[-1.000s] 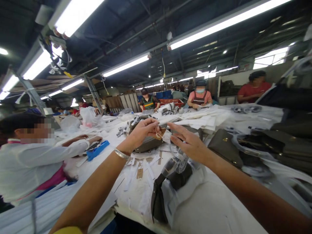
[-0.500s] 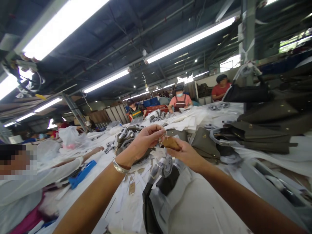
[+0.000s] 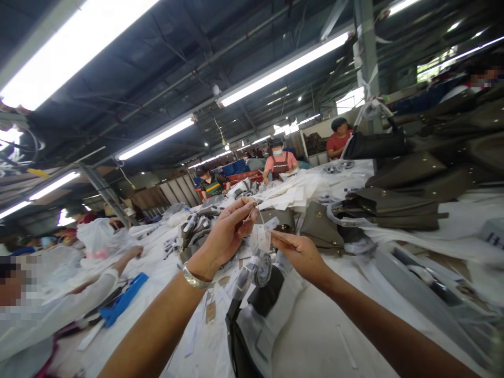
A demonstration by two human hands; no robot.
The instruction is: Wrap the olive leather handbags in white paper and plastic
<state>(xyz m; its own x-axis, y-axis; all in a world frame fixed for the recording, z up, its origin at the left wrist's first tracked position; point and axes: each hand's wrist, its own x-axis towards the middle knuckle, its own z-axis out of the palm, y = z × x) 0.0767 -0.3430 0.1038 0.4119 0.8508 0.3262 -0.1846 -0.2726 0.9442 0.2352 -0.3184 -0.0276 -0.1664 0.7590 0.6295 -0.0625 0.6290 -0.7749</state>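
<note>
My left hand (image 3: 229,232) is raised over the table with thumb and fingers pinched on the thin string of a small pale paper tag (image 3: 262,238) that hangs below it. A metal bracelet (image 3: 192,276) circles that wrist. My right hand (image 3: 300,254) is just right of the tag, its fingers held together and touching the tag's lower edge. Under both hands stands a dark handbag (image 3: 252,310) partly wrapped in white cloth, its handle (image 3: 255,270) covered in clear wrap.
Loose paper tags (image 3: 210,310) litter the white table (image 3: 334,336). Olive handbags (image 3: 394,210) are stacked at the right. A person in white sits at the left beside a blue tool (image 3: 124,299). Other workers sit at the far end.
The view swung right and tilted. My right hand closed in from open and came onto the tag; the tag now hangs by its string from my left hand, pale side showing.
</note>
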